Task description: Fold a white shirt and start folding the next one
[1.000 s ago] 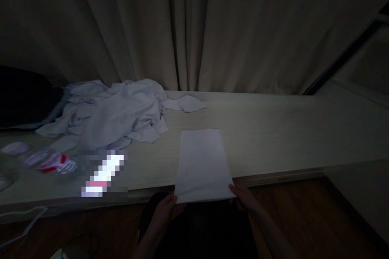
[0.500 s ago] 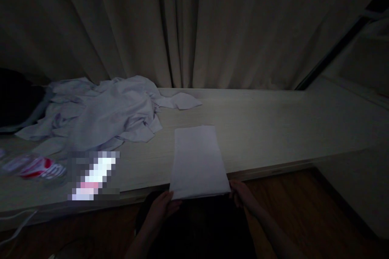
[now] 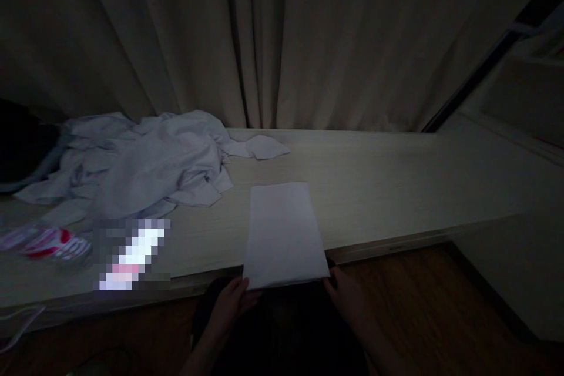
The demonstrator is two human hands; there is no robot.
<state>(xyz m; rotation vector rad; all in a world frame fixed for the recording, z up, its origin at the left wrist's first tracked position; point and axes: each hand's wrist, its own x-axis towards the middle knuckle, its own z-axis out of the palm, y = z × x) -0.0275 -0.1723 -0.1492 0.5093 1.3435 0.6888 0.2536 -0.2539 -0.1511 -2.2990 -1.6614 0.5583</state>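
1. Folded white cloth (image 3: 284, 235) lies flat at the front edge of the worktop (image 3: 396, 188), with its near end hanging a little over that edge.
2. Left hand (image 3: 233, 302) grips the near left corner of the cloth, fingers closed on it from below the edge.
3. Right hand (image 3: 346, 294) holds the near right corner in the same way, thumb on the corner.
4. Both hands are in front of the worktop, so the cloth reaches away from them toward the curtain (image 3: 282, 41).
5. Pile of crumpled white clothes (image 3: 141, 161) lies at the back left of the worktop, well apart from the folded cloth.
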